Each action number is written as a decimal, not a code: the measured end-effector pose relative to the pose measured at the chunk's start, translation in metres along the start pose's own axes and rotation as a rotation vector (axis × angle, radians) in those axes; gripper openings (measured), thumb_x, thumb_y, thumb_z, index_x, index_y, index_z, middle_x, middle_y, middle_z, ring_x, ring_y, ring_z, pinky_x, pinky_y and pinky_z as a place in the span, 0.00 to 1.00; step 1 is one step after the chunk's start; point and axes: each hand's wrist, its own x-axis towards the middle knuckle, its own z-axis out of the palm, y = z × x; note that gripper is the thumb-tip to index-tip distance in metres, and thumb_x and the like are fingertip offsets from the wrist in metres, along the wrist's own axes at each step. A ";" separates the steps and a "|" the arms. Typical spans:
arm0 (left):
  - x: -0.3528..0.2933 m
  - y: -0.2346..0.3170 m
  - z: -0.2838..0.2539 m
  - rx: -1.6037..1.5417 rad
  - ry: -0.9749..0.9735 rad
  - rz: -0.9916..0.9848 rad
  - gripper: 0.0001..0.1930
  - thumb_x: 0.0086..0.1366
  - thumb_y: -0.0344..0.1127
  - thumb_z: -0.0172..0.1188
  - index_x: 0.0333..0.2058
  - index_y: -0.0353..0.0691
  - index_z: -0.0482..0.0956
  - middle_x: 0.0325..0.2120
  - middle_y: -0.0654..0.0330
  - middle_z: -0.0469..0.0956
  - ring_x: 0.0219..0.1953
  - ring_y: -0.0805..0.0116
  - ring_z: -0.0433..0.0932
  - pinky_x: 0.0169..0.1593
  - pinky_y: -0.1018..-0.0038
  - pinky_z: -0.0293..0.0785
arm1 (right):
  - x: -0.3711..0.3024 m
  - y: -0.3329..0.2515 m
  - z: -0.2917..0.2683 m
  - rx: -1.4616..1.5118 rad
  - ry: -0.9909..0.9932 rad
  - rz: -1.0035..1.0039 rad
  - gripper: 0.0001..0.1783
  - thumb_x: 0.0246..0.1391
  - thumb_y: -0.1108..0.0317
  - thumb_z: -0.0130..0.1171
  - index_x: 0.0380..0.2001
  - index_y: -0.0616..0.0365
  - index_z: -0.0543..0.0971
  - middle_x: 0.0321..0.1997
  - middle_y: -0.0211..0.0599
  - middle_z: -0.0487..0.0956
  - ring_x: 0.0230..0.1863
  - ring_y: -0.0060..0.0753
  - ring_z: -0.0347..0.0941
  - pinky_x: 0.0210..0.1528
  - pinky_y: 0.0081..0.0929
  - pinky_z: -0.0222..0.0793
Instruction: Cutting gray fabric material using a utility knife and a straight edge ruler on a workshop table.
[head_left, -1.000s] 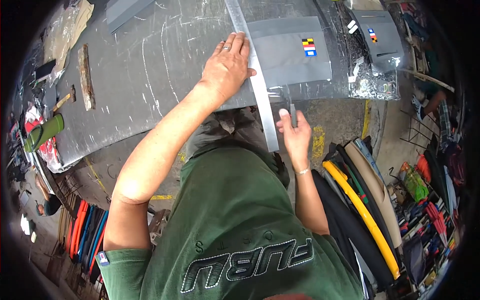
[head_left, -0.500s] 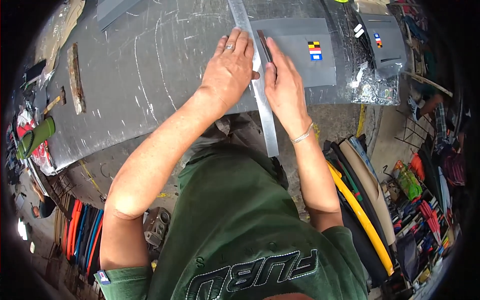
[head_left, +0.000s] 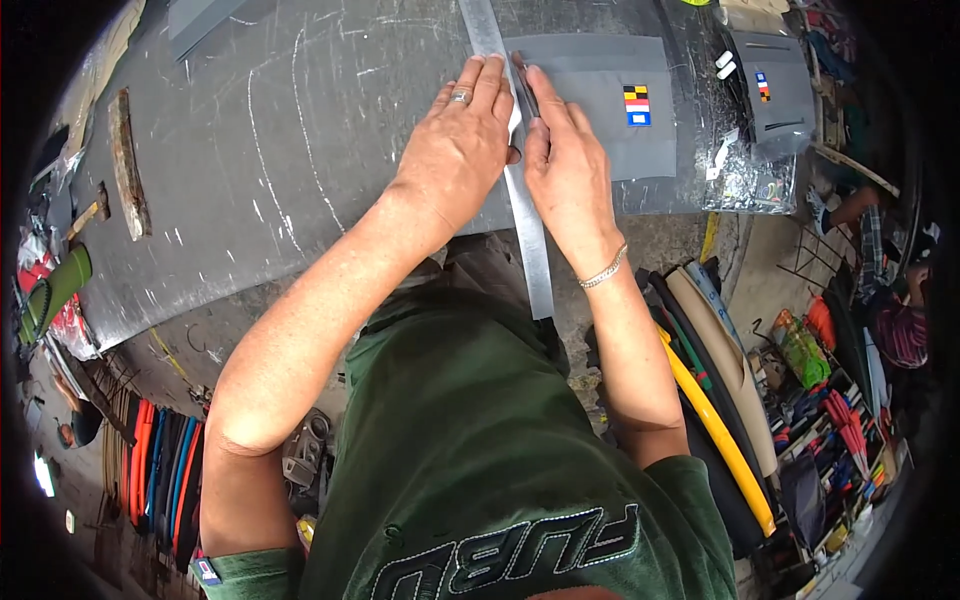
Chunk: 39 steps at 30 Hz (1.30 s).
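My left hand (head_left: 455, 150) lies flat on a long metal straightedge (head_left: 533, 250), fingers stretched out and pressed together, a ring on one of them. Its thumb pokes out at the straightedge's right side. Along that same side, my right hand (head_left: 568, 165) grips a slim dark strip-like tool (head_left: 525, 85), forefinger stretched along it. The tool's lower end is hidden in the hand. Just right of it is a grey sheet (head_left: 590, 60) with a small coloured checkered patch (head_left: 637, 105). The straightedge runs over the sheet's left side and sticks out past the table's near edge.
The dark, scratched table (head_left: 350, 110) curves across the view. A wooden bar (head_left: 130, 165) and a hammer (head_left: 90, 215) lie at left. Another patched grey piece (head_left: 770, 80) sits at right beside a clear plastic bag (head_left: 755, 185). Rolled materials (head_left: 715, 430) stand below right, coloured rolls (head_left: 160, 480) below left.
The whole view has shifted slightly, with the things on the table sliding in the picture. Both hands keep nearly the same places at the straightedge, and the grips look unchanged.
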 end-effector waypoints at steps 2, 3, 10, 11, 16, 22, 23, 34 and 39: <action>0.000 0.000 0.000 0.019 0.000 0.006 0.34 0.69 0.44 0.62 0.64 0.26 0.64 0.70 0.43 0.60 0.74 0.52 0.57 0.73 0.61 0.61 | 0.001 0.000 0.000 0.004 0.007 -0.004 0.29 0.62 0.77 0.53 0.67 0.49 0.72 0.38 0.46 0.77 0.33 0.45 0.78 0.41 0.39 0.76; 0.000 0.000 0.000 0.017 0.000 0.007 0.34 0.69 0.44 0.62 0.64 0.26 0.64 0.70 0.43 0.60 0.74 0.52 0.57 0.73 0.61 0.61 | 0.001 0.000 -0.001 0.002 0.006 -0.002 0.29 0.62 0.77 0.53 0.67 0.49 0.72 0.38 0.46 0.77 0.33 0.45 0.78 0.41 0.39 0.76; 0.000 0.001 0.000 -0.012 0.012 -0.010 0.34 0.68 0.43 0.62 0.64 0.26 0.64 0.69 0.44 0.60 0.74 0.53 0.57 0.74 0.61 0.60 | 0.003 -0.002 -0.002 -0.028 -0.034 0.013 0.29 0.63 0.76 0.54 0.67 0.48 0.72 0.39 0.46 0.77 0.34 0.45 0.78 0.42 0.39 0.77; 0.000 0.001 0.000 -0.018 0.010 -0.013 0.34 0.68 0.43 0.62 0.64 0.26 0.64 0.69 0.44 0.60 0.74 0.53 0.57 0.74 0.61 0.60 | 0.003 -0.002 -0.003 -0.027 -0.039 0.020 0.29 0.63 0.76 0.54 0.67 0.48 0.72 0.40 0.47 0.77 0.35 0.46 0.78 0.42 0.40 0.77; 0.000 0.002 0.001 -0.010 0.019 -0.013 0.34 0.68 0.43 0.63 0.65 0.26 0.64 0.70 0.45 0.59 0.74 0.53 0.57 0.74 0.61 0.60 | 0.003 -0.002 -0.003 -0.045 -0.038 0.010 0.29 0.63 0.76 0.53 0.68 0.48 0.72 0.41 0.48 0.78 0.37 0.50 0.79 0.44 0.41 0.77; 0.000 0.001 0.002 -0.005 0.017 -0.013 0.34 0.68 0.43 0.62 0.65 0.27 0.64 0.70 0.45 0.59 0.74 0.53 0.57 0.74 0.62 0.59 | 0.005 -0.003 -0.006 -0.090 -0.093 -0.002 0.29 0.63 0.73 0.53 0.68 0.54 0.69 0.47 0.49 0.78 0.41 0.57 0.81 0.45 0.49 0.80; 0.000 0.001 0.002 -0.007 0.015 -0.013 0.34 0.69 0.43 0.62 0.65 0.27 0.64 0.70 0.45 0.59 0.74 0.53 0.56 0.74 0.62 0.59 | 0.005 -0.004 -0.006 -0.092 -0.094 -0.001 0.29 0.63 0.72 0.53 0.68 0.54 0.69 0.46 0.49 0.78 0.41 0.57 0.81 0.45 0.49 0.80; 0.000 0.001 0.004 0.014 0.012 -0.003 0.34 0.69 0.42 0.61 0.67 0.27 0.63 0.70 0.44 0.59 0.74 0.52 0.56 0.74 0.61 0.59 | 0.007 -0.009 -0.009 -0.130 -0.114 -0.004 0.30 0.62 0.74 0.53 0.69 0.53 0.68 0.48 0.53 0.78 0.44 0.59 0.80 0.49 0.48 0.78; 0.000 0.000 0.005 -0.012 0.026 -0.009 0.35 0.69 0.43 0.62 0.67 0.27 0.63 0.70 0.44 0.59 0.74 0.52 0.57 0.74 0.61 0.59 | 0.015 -0.017 -0.016 -0.164 -0.156 -0.025 0.30 0.60 0.74 0.54 0.67 0.59 0.69 0.50 0.58 0.79 0.45 0.64 0.80 0.49 0.51 0.78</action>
